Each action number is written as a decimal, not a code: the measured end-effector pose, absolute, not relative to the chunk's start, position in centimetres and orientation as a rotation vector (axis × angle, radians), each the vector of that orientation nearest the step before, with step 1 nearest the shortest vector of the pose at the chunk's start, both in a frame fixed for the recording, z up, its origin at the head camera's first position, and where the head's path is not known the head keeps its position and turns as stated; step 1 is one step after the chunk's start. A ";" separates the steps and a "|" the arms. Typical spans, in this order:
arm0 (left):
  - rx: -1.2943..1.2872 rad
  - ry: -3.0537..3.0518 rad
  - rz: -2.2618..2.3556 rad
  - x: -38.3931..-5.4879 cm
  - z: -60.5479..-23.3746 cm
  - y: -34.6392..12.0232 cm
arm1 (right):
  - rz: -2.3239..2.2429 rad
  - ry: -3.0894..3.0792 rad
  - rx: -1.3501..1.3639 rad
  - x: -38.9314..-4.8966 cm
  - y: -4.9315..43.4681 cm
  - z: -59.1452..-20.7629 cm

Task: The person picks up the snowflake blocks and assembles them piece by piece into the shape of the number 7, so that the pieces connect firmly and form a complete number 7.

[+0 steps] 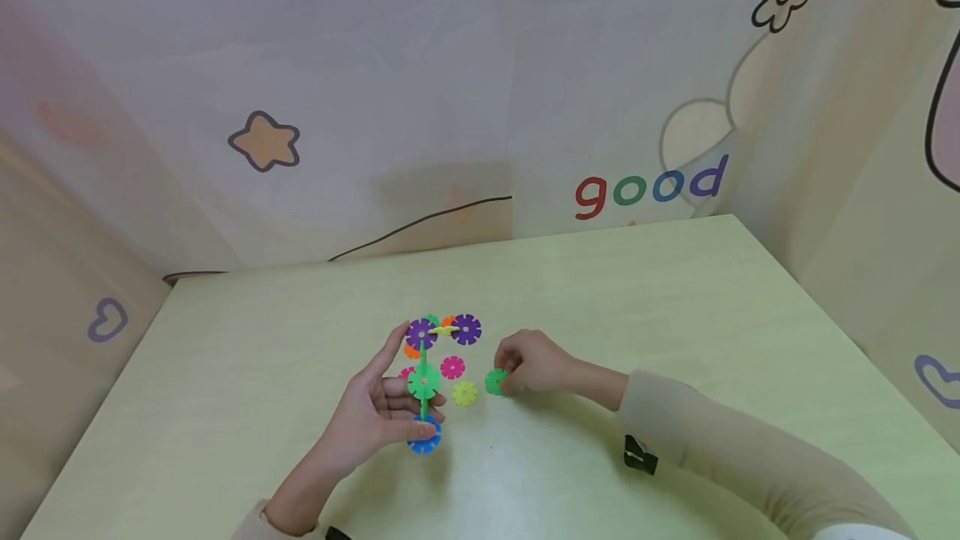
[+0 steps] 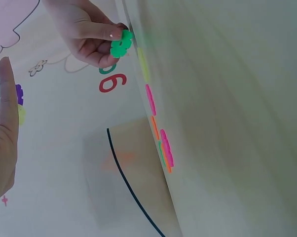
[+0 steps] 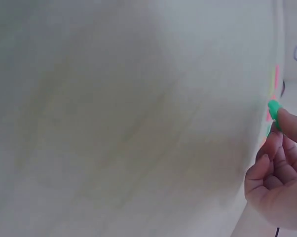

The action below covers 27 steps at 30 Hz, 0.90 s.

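My left hand (image 1: 372, 411) holds a joined chain of notched plastic snowflake discs, its thumb over the blue disc (image 1: 424, 445) at the bottom. Above that come a green disc (image 1: 424, 382) and a purple disc (image 1: 422, 334), linked by green discs seen edge-on. From the purple one, an edge-on yellow disc (image 1: 444, 330) reaches across to a second purple disc (image 1: 467, 329). Between thumb and fingers, my right hand (image 1: 534, 361) pinches a separate green disc (image 1: 495, 382), apart from the chain. The left wrist view also shows this pinched green disc (image 2: 122, 44).
Loose discs lie on the pale table (image 1: 637, 290) around and behind the chain, among them a pink disc (image 1: 452, 367), a yellow disc (image 1: 465, 393) and an orange disc (image 1: 412, 351). A printed curtain (image 1: 450, 90) hangs along the table's far edge.
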<state>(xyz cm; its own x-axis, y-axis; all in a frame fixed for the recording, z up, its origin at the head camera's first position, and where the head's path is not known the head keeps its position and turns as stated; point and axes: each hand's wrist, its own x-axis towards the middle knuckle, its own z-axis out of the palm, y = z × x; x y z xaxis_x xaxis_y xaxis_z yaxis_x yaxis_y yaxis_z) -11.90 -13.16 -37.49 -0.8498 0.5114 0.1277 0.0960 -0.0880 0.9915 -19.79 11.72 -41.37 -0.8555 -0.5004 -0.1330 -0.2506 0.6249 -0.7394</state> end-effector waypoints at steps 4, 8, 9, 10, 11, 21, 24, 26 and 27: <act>0.649 1.899 2.011 -11.8 -37.5 -13.1 | -1.190 2.480 -0.574 -19.8 12.3 -41.1; 0.646 1.898 2.011 -11.8 -37.5 -13.1 | -1.277 2.466 -0.589 -19.6 12.8 -40.7; 0.650 1.898 2.011 -11.8 -37.5 -13.1 | -1.299 2.461 -0.587 -19.5 12.9 -40.5; 0.653 1.897 2.012 -11.8 -37.5 -13.1 | -1.317 2.460 -0.583 -19.4 13.0 -40.3; 0.655 1.897 2.012 -11.8 -37.5 -13.0 | -1.339 2.455 -0.573 -19.3 13.1 -40.1; 0.680 1.878 2.016 -11.9 -37.7 -13.0 | -1.611 2.472 -0.490 -18.1 13.6 -37.5; 0.679 1.872 2.014 -11.9 -37.7 -13.1 | -1.666 2.472 -0.454 -18.0 13.6 -37.2; 0.664 1.869 2.012 -11.9 -37.8 -13.0 | -1.706 2.453 -0.432 -17.9 13.7 -36.9; 0.660 1.870 2.010 -11.9 -37.7 -13.0 | -1.724 2.441 -0.422 -17.9 13.6 -36.8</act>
<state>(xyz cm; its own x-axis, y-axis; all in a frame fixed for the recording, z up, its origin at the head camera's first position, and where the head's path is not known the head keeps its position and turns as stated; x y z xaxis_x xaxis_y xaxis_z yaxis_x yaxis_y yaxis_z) -11.87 -13.01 -37.75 -0.8433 0.5244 0.1175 0.0794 -0.0946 0.9923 -17.88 13.64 -36.84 -0.9534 -0.2957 0.0599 -0.1553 0.3109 -0.9377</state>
